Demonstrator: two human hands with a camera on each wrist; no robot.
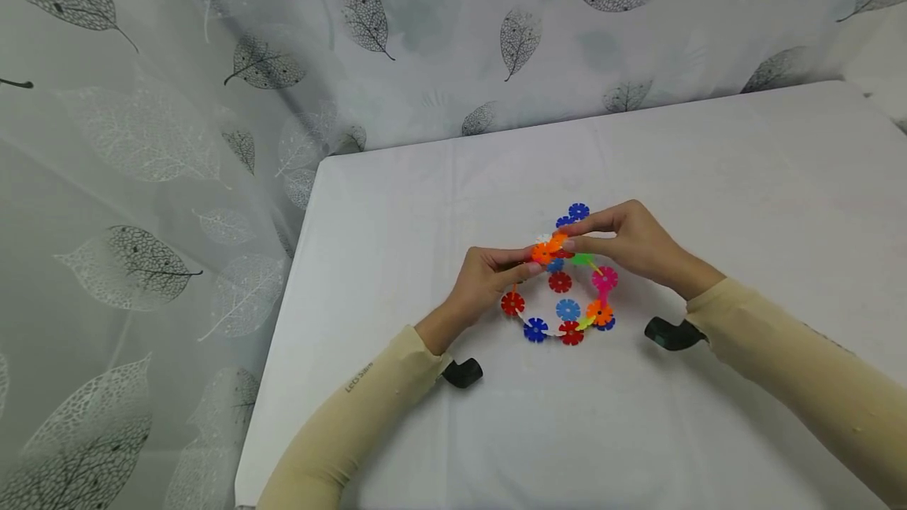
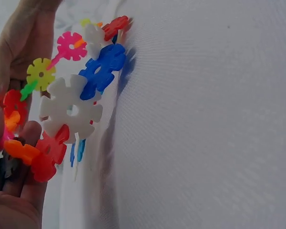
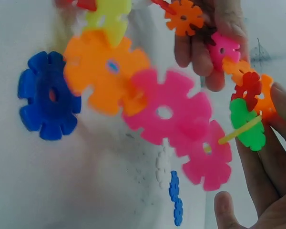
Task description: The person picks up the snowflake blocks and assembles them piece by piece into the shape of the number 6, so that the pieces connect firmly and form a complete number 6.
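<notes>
A chain of slotted plastic flower discs [image 1: 535,330], interlocked in red, blue, white, orange, pink, yellow and green, curves into a loop over the table. At its far side my left hand [image 1: 482,278] pinches the left stretch; the left wrist view shows orange, pink and black discs [image 2: 10,164] at its fingers. From the right, my right hand [image 1: 634,246] pinches an orange disc [image 3: 264,98], which sits beside a red and a green disc [image 3: 248,125]. The fingertips of both hands are close together. Whether the two ends are joined cannot be told.
Inside the loop's outline appear a red disc [image 1: 560,282] and a light blue disc [image 1: 568,309]. Beyond the hands are dark blue discs [image 1: 579,212]. A white cloth covers the table [image 1: 397,211]; a leaf-patterned curtain [image 1: 425,38] hangs behind and to the left.
</notes>
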